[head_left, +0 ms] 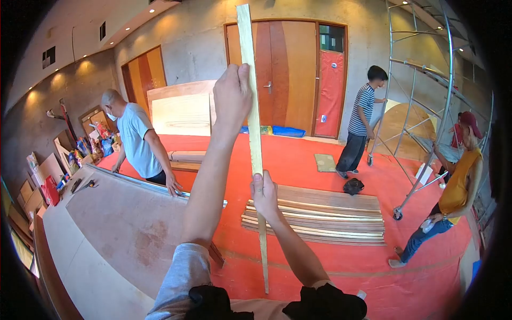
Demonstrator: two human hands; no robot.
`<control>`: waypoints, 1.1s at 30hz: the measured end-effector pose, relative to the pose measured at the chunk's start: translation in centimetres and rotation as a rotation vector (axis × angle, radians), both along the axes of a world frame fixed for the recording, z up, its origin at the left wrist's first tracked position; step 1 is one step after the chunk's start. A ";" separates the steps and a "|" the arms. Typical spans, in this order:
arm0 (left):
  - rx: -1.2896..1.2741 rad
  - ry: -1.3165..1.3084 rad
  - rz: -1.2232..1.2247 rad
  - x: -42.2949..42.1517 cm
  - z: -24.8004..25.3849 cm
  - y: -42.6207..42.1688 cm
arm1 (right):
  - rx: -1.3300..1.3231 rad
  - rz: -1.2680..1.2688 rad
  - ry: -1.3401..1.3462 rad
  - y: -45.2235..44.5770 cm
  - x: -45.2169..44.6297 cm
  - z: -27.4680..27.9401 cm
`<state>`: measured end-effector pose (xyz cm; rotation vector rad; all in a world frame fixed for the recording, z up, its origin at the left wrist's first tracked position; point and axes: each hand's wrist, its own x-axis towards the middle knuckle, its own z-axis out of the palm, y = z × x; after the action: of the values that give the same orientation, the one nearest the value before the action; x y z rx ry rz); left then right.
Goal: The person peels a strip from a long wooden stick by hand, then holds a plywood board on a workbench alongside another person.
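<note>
A long, thin wooden strip (255, 141) stands nearly upright in front of me, its upper end above my hands and its lower end near the red floor covering. High on the strip, my left hand (233, 96) is closed around it. My right hand (264, 193) grips the same strip lower down, thumb up. Beyond the right hand, a stack of wooden strips and boards (330, 216) lies on the floor, some edges pale and others brown.
A large worktable (122, 229) stands at left, with a person (140, 136) leaning over a metal strip there. A wheeled scaffold (410, 114) rises at right, near a person in stripes (360, 117) and one in a yellow top (457, 181). A black bag (353, 186) lies behind the stack.
</note>
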<state>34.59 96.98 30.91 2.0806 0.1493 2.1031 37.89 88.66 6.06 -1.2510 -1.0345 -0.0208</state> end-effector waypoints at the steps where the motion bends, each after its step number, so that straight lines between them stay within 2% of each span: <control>1: 0.010 0.006 -0.001 0.0 0.0 0.7 | 0.006 0.007 0.011 0.4 -0.2 -0.1; 5: 0.120 0.029 0.037 -1.3 0.1 2.3 | 0.028 0.010 0.020 0.9 -0.7 0.4; 8: 0.140 0.043 -0.072 -1.5 0.1 3.7 | 0.022 -0.019 -0.002 1.5 -0.6 0.1; 14: -0.129 -0.141 -0.288 -0.5 -2.8 4.5 | 0.016 -0.080 -0.048 2.6 -0.8 -0.4; 20: -0.287 -0.171 -0.615 -0.8 -3.5 4.2 | -0.025 -0.087 -0.070 2.0 -1.1 -0.4; 23: -0.403 -0.276 -0.816 0.3 -4.0 4.2 | 0.008 -0.076 -0.055 2.2 -1.4 -0.3; 26: -0.726 -0.335 -1.122 -1.0 -3.7 2.2 | 0.022 -0.068 -0.016 2.0 -1.4 -0.2; 29: -0.615 -0.394 -1.254 -0.2 -5.4 5.0 | 0.014 -0.070 0.058 1.7 -0.4 -0.2; 30: -0.478 -0.262 -1.031 -0.7 -5.6 5.0 | -0.006 -0.110 0.046 1.6 0.3 -0.3; 31: -0.626 -0.233 -0.885 -0.4 -5.6 4.4 | 0.060 -0.098 0.045 2.0 0.6 -0.8; 32: -0.451 -0.122 -0.791 0.1 -6.0 4.9 | 0.070 -0.094 0.035 3.5 1.9 -2.0; 33: -0.426 -0.063 -0.727 0.5 -5.4 5.2 | 0.102 -0.101 0.002 2.2 1.0 -0.3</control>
<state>35.09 102.15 25.48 1.5034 -0.1411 1.5254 38.89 90.82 5.72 -1.2090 -0.9566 -0.1486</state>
